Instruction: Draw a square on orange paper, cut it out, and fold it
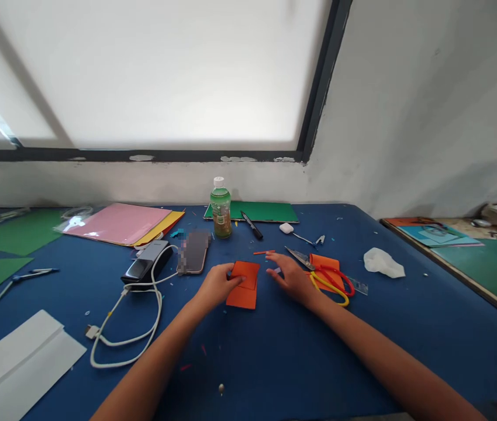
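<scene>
A folded orange paper (245, 283) lies on the blue table (275, 351) in front of me. My left hand (218, 284) rests on the paper's left edge, fingers curled and pressing it down. My right hand (291, 276) hovers flat just right of the paper, fingers stretched out and holding nothing. A thin orange strip (264, 252) lies just beyond the paper. Scissors with red and yellow handles (325, 276) rest on another orange piece (324, 262) beside my right hand.
A green bottle (221, 208), black marker (252, 225), phone (194, 251), power bank with white cable (145, 266), pink and yellow sheets (119, 223), green sheet (266, 211), crumpled white wrap (382, 262), compass (20, 279) and white paper (16, 359) lie around. A second table (472, 251) stands right.
</scene>
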Demonstrator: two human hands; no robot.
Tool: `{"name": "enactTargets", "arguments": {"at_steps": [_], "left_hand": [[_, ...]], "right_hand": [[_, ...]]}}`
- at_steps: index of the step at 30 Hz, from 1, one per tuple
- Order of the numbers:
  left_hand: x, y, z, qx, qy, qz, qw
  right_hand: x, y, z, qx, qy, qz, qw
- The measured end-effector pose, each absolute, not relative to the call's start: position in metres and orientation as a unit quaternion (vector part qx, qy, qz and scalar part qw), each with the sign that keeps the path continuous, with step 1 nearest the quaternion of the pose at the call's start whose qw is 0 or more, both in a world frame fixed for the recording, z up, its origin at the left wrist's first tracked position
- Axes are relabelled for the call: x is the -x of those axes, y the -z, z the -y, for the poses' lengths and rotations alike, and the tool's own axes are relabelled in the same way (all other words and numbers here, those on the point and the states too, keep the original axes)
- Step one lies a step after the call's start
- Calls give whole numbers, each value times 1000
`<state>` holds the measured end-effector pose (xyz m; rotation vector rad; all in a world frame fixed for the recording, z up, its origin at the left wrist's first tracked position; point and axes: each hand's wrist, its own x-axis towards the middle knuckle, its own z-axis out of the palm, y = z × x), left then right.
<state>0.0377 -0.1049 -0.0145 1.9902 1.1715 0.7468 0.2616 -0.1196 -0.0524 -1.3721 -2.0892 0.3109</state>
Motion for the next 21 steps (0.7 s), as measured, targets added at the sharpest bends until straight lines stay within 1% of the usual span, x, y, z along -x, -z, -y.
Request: {"name": "enactTargets", "arguments": {"at_steps": [4, 9, 14, 18, 21], "left_hand": [[-43, 24, 106, -772, -287, -449, 346], [-48, 26, 107, -765, -310, -445, 347], [-57, 24, 109, -732, -296, -432, 437], [-60, 26, 110, -704, -280, -420, 500], [-61, 26, 113, -697, -275, -425, 508]], "right_hand": [[-244, 54, 126, 487, -179, 790, 327], [-249, 55, 120, 475, -247, 765, 358], [-254, 59, 123, 460, -268, 737, 416], [-255, 59, 128, 407, -297, 765, 402], [-256, 55, 126, 396, -321, 760, 404]]}}
